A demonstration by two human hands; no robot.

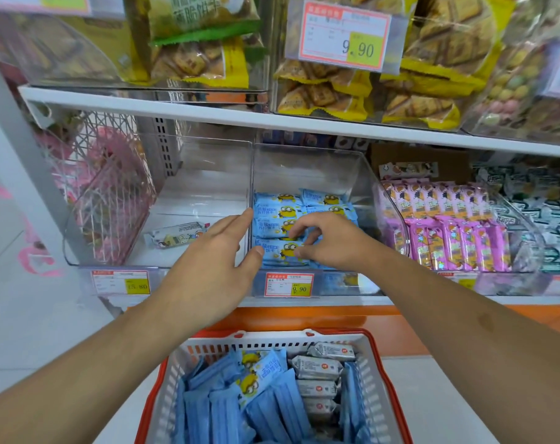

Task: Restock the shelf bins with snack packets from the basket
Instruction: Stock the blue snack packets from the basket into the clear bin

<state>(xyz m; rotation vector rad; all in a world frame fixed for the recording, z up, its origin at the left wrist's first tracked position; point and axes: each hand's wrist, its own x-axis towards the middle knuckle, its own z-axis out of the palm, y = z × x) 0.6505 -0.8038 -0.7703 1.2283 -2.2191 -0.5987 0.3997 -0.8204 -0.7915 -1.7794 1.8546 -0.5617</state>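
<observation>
Right hand (pixel 323 238) seemingly pinches blue packets (pixel 278 229) straight in the middle bin (pixel 362 174); left hand (pixel 217 251) open, empty. Next: basket (pixel 384 363) refill.

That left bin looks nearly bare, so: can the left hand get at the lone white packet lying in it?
Probably yes: the left hand hovers open at the clear bin's open front, nothing between it and the white packet.

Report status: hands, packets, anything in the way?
Right hand pinching blue packets in middle bin. Left hand open at its left wall. Basket well stocked. No obstruction.
</observation>
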